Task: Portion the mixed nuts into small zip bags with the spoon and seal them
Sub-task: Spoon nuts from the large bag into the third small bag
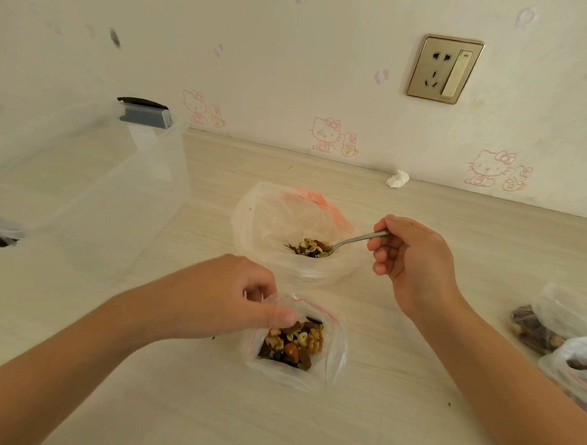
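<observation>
The left hand (233, 297) pinches the far-left rim of the small zip bag (334, 357), which stands near the front of the counter (174, 403), its mouth held open and already well filled. The right hand (409, 259) grips the handle of the spoon (355, 241). The spoon's bowl is dipped into the last of the mixed nuts (313, 248) at the bottom of the large bag (268, 214), just beyond the small one.

Several things could go wrong from here. The large bag is limp and nearly empty, so a scoop may push the plastic along rather than gather nuts. A heaped spoon could shed pieces onto the counter on the way to the small bag. That bag's mouth is held on one side only, so the free side may sag inward and deflect the load. It also looks close to full, and a nut or crumb lodged in the red zip track would probably stop it sealing.

Filled bags (552, 324) lie at the far right, and a clear storage box (117, 186) sits on the left.

No lettering can be read. The wallpaper shows pink cartoon cats (325, 135), and the mark on the wall socket (444, 68) is too small to make out.
</observation>
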A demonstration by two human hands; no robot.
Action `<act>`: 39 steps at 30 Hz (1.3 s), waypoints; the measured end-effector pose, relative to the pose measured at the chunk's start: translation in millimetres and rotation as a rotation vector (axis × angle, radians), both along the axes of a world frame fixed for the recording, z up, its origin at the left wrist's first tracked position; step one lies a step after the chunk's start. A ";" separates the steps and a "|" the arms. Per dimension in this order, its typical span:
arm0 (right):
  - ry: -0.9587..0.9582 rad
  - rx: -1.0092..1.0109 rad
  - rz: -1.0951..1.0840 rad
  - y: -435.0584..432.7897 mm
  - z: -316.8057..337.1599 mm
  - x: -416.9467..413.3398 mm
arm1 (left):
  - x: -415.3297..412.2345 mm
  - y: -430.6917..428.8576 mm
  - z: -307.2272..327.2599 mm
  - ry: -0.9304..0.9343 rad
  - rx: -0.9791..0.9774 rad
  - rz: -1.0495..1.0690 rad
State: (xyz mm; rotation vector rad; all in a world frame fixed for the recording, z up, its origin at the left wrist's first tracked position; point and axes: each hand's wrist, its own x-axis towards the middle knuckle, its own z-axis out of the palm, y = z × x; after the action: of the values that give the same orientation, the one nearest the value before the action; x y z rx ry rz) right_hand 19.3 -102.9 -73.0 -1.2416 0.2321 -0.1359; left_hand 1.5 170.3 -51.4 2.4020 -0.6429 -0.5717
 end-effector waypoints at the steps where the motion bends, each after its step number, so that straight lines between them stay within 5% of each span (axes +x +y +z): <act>1: -0.015 0.006 0.006 0.7 1.1 -1.5 | -0.4 -3.3 -4.8 -0.003 -0.006 -0.009; 10: -0.225 -0.014 0.160 14.9 12.1 -21.1 | 15.8 -9.1 -11.8 0.121 -0.158 0.179; 18: -0.733 -0.538 0.307 20.7 10.6 -43.2 | 16.1 -8.0 -7.5 0.159 -0.131 0.223; 22: -0.666 -0.522 0.298 20.4 8.0 -40.2 | 16.5 -9.8 -8.4 0.163 -0.149 0.223; 27: -0.506 -0.232 -0.010 6.1 16.6 -24.9 | 18.0 -3.0 -2.7 0.199 -0.138 0.155; 30: -0.402 -0.309 -0.134 0.7 15.0 -14.5 | 27.8 7.9 6.9 0.289 -0.144 0.205; 35: -0.399 -0.458 0.054 10.8 1.5 -13.8 | 41.5 22.3 1.6 0.337 -0.101 0.360; 39: -0.466 -0.587 0.225 15.4 -7.8 -17.8 | 42.4 9.2 -14.8 0.299 -0.252 0.467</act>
State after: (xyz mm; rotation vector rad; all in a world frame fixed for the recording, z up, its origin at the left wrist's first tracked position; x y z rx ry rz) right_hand 1.5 -87.5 -80.8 -1.7633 -0.3798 -0.3075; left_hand 43.9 179.5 -66.2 2.0718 -0.0164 -0.5881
